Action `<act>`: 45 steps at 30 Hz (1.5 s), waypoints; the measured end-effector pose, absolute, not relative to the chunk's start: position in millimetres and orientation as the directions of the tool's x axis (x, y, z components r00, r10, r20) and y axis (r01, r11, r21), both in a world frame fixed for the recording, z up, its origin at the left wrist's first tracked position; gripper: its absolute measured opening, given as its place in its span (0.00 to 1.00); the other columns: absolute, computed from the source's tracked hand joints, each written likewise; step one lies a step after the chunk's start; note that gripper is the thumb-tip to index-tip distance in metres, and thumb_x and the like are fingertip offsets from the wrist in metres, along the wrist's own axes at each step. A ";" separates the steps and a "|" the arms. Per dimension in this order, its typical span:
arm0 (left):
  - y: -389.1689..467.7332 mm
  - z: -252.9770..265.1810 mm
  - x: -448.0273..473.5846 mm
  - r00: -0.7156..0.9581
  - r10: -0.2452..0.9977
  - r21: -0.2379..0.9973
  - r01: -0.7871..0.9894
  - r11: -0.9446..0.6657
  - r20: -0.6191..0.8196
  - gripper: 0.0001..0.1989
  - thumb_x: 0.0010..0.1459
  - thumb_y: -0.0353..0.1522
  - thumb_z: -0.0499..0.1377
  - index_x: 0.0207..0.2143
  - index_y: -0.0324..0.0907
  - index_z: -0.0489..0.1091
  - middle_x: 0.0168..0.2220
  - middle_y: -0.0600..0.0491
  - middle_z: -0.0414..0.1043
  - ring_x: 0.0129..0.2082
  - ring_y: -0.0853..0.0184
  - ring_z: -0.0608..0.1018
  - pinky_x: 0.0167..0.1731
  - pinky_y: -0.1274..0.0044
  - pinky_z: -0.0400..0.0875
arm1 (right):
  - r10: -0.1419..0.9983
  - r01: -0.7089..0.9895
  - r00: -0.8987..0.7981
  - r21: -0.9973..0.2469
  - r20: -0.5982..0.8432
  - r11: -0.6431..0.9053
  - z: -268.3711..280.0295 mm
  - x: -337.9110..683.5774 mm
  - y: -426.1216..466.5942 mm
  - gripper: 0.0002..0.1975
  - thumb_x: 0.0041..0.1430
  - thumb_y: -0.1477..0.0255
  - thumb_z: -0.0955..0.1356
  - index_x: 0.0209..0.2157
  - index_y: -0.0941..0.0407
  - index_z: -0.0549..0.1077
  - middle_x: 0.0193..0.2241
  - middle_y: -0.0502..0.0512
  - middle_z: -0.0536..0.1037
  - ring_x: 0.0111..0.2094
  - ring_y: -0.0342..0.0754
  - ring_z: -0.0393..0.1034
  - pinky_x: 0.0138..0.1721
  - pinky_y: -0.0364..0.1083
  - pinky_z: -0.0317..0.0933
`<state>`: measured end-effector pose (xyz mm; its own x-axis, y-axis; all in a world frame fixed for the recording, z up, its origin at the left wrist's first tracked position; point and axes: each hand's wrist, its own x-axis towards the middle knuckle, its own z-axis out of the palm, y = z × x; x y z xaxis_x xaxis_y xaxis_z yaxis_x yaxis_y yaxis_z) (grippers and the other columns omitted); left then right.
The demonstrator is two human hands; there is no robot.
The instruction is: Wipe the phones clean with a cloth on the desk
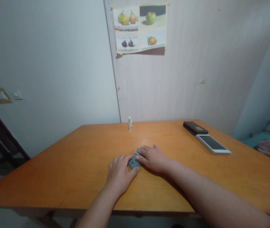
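Note:
A small flat grey object [134, 162] lies on the table between my hands; a dark round spot shows on its face, but its exact kind cannot be told. My left hand [120, 172] holds it from the left, with the thumb along the near edge and the fingers at the far left corner. My right hand [152, 157] reaches in from the right. Its fingers and thumb press on the object's far right part, around a lighter grey portion [137, 151], and partly hide it.
The wooden table [73, 171] spans the view. A small clear bottle [130, 124] with a pale cap stands near the back edge. At the right lie a dark case [195, 127] and a white tablet-like device [213, 144]. A fruit poster [139, 28] hangs on the wall behind.

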<state>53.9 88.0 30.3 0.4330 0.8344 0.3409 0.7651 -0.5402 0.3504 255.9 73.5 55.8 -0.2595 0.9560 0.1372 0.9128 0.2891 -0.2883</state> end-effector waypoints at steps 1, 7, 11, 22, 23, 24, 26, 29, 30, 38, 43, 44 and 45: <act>87.7 30.9 53.9 0.435 0.834 0.350 0.765 -0.541 0.339 0.19 0.57 0.46 0.61 0.48 0.50 0.71 0.46 0.52 0.74 0.47 0.56 0.72 0.44 0.70 0.62 | 0.967 0.927 -0.218 -0.283 0.132 0.247 55.5 258.0 75.0 0.25 0.70 0.53 0.55 0.55 0.51 0.71 0.59 0.63 0.71 0.62 0.62 0.59 0.61 0.73 0.38; 86.2 32.5 54.4 0.432 0.838 0.358 0.764 -0.536 0.334 0.17 0.58 0.44 0.60 0.49 0.49 0.71 0.46 0.51 0.75 0.48 0.57 0.72 0.45 0.70 0.62 | 0.953 0.907 -0.280 -0.294 0.119 0.303 56.8 252.9 68.4 0.28 0.67 0.49 0.56 0.57 0.51 0.69 0.61 0.63 0.69 0.65 0.65 0.54 0.61 0.74 0.38; 86.7 30.9 54.0 0.440 0.832 0.347 0.764 -0.544 0.337 0.16 0.59 0.42 0.59 0.49 0.50 0.71 0.45 0.51 0.75 0.48 0.57 0.72 0.45 0.70 0.62 | 0.906 0.848 -0.402 -0.320 0.130 0.422 59.6 245.4 63.1 0.27 0.68 0.50 0.55 0.60 0.47 0.67 0.61 0.59 0.70 0.66 0.63 0.53 0.63 0.72 0.35; 85.9 32.9 54.4 0.442 0.833 0.343 0.766 -0.544 0.333 0.16 0.60 0.43 0.58 0.49 0.50 0.71 0.46 0.51 0.74 0.48 0.57 0.72 0.45 0.70 0.62 | 0.920 0.863 -0.374 -0.320 0.114 0.391 59.7 246.7 61.9 0.30 0.68 0.49 0.55 0.62 0.50 0.65 0.63 0.61 0.67 0.67 0.64 0.51 0.63 0.72 0.37; 85.5 33.7 54.5 0.445 0.834 0.342 0.767 -0.543 0.328 0.16 0.60 0.43 0.58 0.49 0.50 0.71 0.46 0.51 0.74 0.48 0.57 0.72 0.45 0.70 0.63 | 0.910 0.851 -0.398 -0.323 0.118 0.414 60.2 245.3 60.5 0.30 0.68 0.49 0.55 0.62 0.49 0.64 0.63 0.60 0.67 0.67 0.64 0.51 0.64 0.72 0.37; 84.9 34.6 54.6 0.447 0.835 0.342 0.767 -0.542 0.321 0.16 0.61 0.43 0.58 0.50 0.50 0.71 0.46 0.51 0.74 0.48 0.57 0.72 0.46 0.70 0.63 | 0.909 0.851 -0.399 -0.322 0.117 0.415 60.4 245.3 60.3 0.29 0.68 0.49 0.55 0.63 0.49 0.64 0.63 0.60 0.67 0.67 0.64 0.50 0.63 0.72 0.36; 83.8 36.6 55.1 0.445 0.842 0.348 0.770 -0.534 0.306 0.18 0.60 0.44 0.59 0.50 0.50 0.71 0.47 0.51 0.74 0.49 0.57 0.72 0.46 0.69 0.63 | 0.935 0.882 -0.339 -0.309 0.108 0.356 60.2 249.3 62.7 0.29 0.69 0.50 0.54 0.62 0.49 0.65 0.63 0.60 0.67 0.67 0.65 0.50 0.62 0.75 0.34; 82.9 37.9 56.1 0.432 0.851 0.359 0.775 -0.520 0.299 0.19 0.58 0.45 0.60 0.50 0.50 0.72 0.47 0.50 0.74 0.49 0.56 0.72 0.47 0.69 0.63 | 0.971 0.928 -0.220 -0.286 0.096 0.239 59.0 257.0 67.3 0.30 0.69 0.50 0.53 0.61 0.51 0.67 0.64 0.62 0.66 0.67 0.67 0.49 0.61 0.77 0.33; 82.9 37.6 56.4 0.431 0.851 0.360 0.775 -0.520 0.301 0.19 0.58 0.45 0.60 0.50 0.50 0.72 0.47 0.50 0.74 0.49 0.56 0.72 0.47 0.69 0.63 | 0.974 0.932 -0.210 -0.284 0.090 0.227 58.9 257.4 67.3 0.30 0.69 0.50 0.54 0.61 0.51 0.66 0.64 0.63 0.65 0.67 0.67 0.48 0.61 0.76 0.34; 85.6 32.6 55.1 0.440 0.844 0.335 0.780 -0.528 0.307 0.16 0.60 0.41 0.58 0.50 0.50 0.71 0.46 0.51 0.73 0.48 0.58 0.72 0.46 0.71 0.63 | 0.918 0.863 -0.386 -0.317 0.086 0.393 62.8 242.7 55.4 0.31 0.68 0.50 0.55 0.65 0.48 0.61 0.66 0.60 0.62 0.68 0.65 0.49 0.64 0.72 0.36; 86.4 32.4 55.4 0.415 0.849 0.350 0.782 -0.516 0.327 0.21 0.58 0.46 0.59 0.50 0.48 0.70 0.48 0.49 0.74 0.50 0.56 0.72 0.48 0.69 0.63 | 0.965 0.921 -0.255 -0.290 0.057 0.261 61.9 252.1 61.0 0.33 0.68 0.50 0.54 0.66 0.51 0.60 0.66 0.63 0.61 0.68 0.67 0.45 0.62 0.75 0.33; 86.6 32.3 55.6 0.412 0.852 0.351 0.784 -0.513 0.325 0.21 0.58 0.46 0.59 0.51 0.47 0.69 0.49 0.49 0.74 0.50 0.55 0.72 0.48 0.69 0.63 | 0.960 0.913 -0.274 -0.298 0.058 0.279 62.7 251.1 59.5 0.33 0.68 0.49 0.55 0.66 0.51 0.60 0.66 0.63 0.62 0.68 0.67 0.46 0.63 0.74 0.34; 86.8 32.3 55.8 0.409 0.855 0.353 0.786 -0.508 0.320 0.21 0.58 0.44 0.59 0.51 0.47 0.69 0.49 0.49 0.74 0.50 0.55 0.72 0.48 0.69 0.63 | 0.947 0.896 -0.314 -0.309 0.063 0.318 63.9 248.9 57.2 0.33 0.68 0.49 0.55 0.66 0.51 0.60 0.66 0.63 0.62 0.68 0.67 0.46 0.63 0.73 0.35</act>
<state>55.8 86.8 32.3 0.4092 0.8546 0.3197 0.7857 -0.5081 0.3529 248.9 57.2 63.9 -0.3141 0.9473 0.0631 0.8963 0.3178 -0.3094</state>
